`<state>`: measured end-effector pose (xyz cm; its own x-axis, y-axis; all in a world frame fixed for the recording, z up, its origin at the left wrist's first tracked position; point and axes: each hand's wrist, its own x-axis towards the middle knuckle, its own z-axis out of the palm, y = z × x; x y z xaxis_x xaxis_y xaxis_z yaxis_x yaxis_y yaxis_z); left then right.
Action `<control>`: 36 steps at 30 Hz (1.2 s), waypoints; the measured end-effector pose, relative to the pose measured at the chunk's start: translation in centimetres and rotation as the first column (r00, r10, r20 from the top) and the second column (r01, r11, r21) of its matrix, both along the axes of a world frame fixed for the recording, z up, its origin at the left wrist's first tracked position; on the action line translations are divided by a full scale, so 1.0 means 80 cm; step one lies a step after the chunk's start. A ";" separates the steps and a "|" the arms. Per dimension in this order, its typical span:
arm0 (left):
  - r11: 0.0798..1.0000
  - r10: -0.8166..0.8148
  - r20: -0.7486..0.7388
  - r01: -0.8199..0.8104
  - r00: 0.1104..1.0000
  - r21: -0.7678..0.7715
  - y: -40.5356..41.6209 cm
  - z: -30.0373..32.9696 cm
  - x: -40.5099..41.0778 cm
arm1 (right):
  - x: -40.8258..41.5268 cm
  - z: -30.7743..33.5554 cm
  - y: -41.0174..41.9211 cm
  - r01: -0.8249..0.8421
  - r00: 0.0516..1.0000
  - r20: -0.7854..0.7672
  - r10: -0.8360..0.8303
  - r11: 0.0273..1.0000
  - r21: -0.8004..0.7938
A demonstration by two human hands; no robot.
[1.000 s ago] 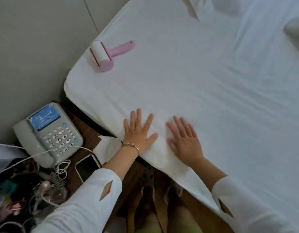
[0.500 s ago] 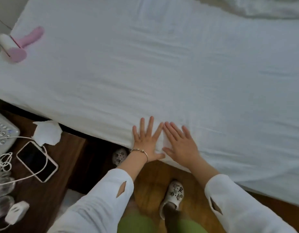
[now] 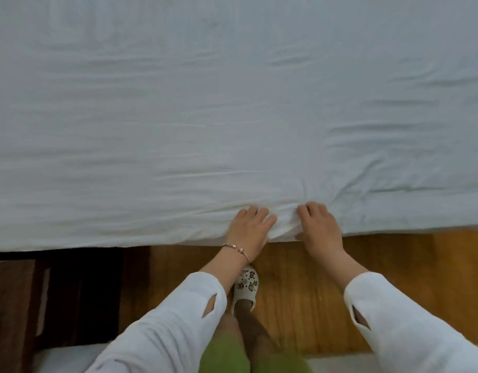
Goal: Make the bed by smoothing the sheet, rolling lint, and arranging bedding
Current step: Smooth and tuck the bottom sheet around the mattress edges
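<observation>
Sheet [image 3: 232,109] is the job, white, covering the bed top w/ its near edge hanging over the side facing me. Starting closest: my white sleeves, green trousers and one white clog [image 3: 245,288] on the wood floor [image 3: 393,278], all short of that near edge. Dark wood furniture sits left of the clog; can't tell what it is. At the edge itself, both hands are on the cloth, side by side, a small gap between them. Left hand [image 3: 250,228], bracelet on the wrist, has fingers curled into the fabric; right hand [image 3: 319,227] likewise, thumb tucked under the hem. Between them the sheet is bunched into a small ridge. So both are clamped on sheet, not flat.

Beyond the edge the sheet runs away from me, long axis left-right across the view. Creases fan out from the right hand toward the far right, more lie mid-bed. Neither hand is clearly nearer. My guess: next move pulls the edge toward me and down.
</observation>
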<state>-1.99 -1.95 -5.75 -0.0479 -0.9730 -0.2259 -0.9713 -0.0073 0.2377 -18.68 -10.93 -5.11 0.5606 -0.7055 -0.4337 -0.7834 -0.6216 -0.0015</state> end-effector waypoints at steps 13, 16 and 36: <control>0.878 0.175 -0.081 -0.118 0.981 0.464 -0.082 0.010 -0.042 | -0.016 0.016 -0.037 -0.106 0.991 -0.057 0.123 0.965 0.242; 0.891 0.078 0.009 -0.074 0.997 0.449 -0.099 0.014 -0.050 | -0.030 0.010 -0.050 -0.275 0.961 0.056 0.269 0.943 0.189; 0.781 0.613 -0.310 -0.497 0.727 0.378 -0.234 0.016 -0.290 | -0.279 0.004 -0.265 -0.255 0.957 0.200 0.208 0.935 0.247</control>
<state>-25.16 -20.67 -4.46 0.3419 -0.7619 -0.5501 -0.5899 -0.6297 0.5055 -41.00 -32.16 -4.77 0.7753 -0.4180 -0.4735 -0.5914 -0.7436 -0.3119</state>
